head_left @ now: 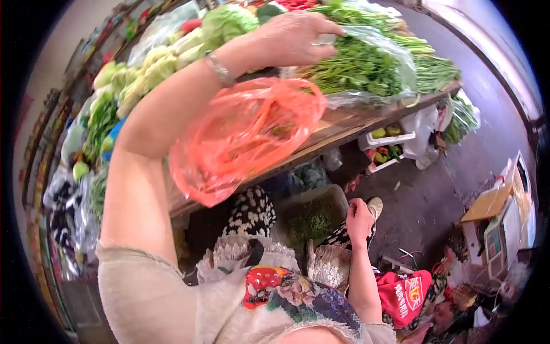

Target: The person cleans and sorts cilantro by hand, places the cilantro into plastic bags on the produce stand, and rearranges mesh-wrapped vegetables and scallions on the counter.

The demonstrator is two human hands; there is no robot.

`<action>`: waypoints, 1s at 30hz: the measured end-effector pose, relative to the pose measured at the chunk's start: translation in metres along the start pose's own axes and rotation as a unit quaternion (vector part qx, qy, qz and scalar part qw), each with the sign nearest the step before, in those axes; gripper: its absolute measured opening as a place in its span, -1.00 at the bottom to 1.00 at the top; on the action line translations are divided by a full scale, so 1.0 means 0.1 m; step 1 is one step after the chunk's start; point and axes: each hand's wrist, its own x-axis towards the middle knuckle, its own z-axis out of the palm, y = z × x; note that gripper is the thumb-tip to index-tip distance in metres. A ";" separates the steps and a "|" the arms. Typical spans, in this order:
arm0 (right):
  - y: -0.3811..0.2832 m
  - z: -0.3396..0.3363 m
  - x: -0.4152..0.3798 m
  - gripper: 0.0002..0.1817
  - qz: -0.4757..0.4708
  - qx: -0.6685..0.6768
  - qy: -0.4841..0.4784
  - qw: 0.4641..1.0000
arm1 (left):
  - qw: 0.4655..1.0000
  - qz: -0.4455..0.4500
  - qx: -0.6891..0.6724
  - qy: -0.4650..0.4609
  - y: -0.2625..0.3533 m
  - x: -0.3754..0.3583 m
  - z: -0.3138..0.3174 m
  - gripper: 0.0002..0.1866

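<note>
My left hand point(298, 41) reaches over the stall board, thumb and fingers apart, at the edge of a clear plastic sheet point(404, 57). The sheet partly covers a pile of leafy green herbs point(364, 66). Below my left forearm, a thin red plastic bag point(246, 137) lies crumpled on the board's front edge, with a few green bits showing through it. My right hand point(360, 221) hangs low beside my knee, its fingers curled, and no object shows in it.
Cabbage point(229, 26) and pale leafy vegetables point(154, 66) are heaped at the left. Long green beans point(432, 71) lie at the right end of the wooden board point(332, 131). Underneath stand a grey tub point(338, 200) with greens and white crates point(395, 139). A red bag point(404, 295) sits at lower right.
</note>
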 end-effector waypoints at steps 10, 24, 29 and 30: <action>0.19 0.13 -0.21 -0.85 -0.055 -0.022 0.012 0.998 | 0.953 -0.283 -0.025 -0.110 -0.30 -2.41 -0.18 -0.03; -1.34 -0.85 0.34 -0.25 -0.016 0.443 0.053 0.895 | 0.988 -0.114 -0.077 0.066 1.20 -2.55 0.21 -0.49; -1.78 -1.11 0.16 -0.10 -0.127 0.122 0.140 0.974 | 0.997 -0.014 -0.038 0.066 1.76 -2.97 0.80 -0.40; -1.85 -1.09 0.09 -0.06 -0.141 0.136 0.081 0.977 | 0.997 -0.039 -0.038 0.048 1.80 -3.06 0.95 -0.40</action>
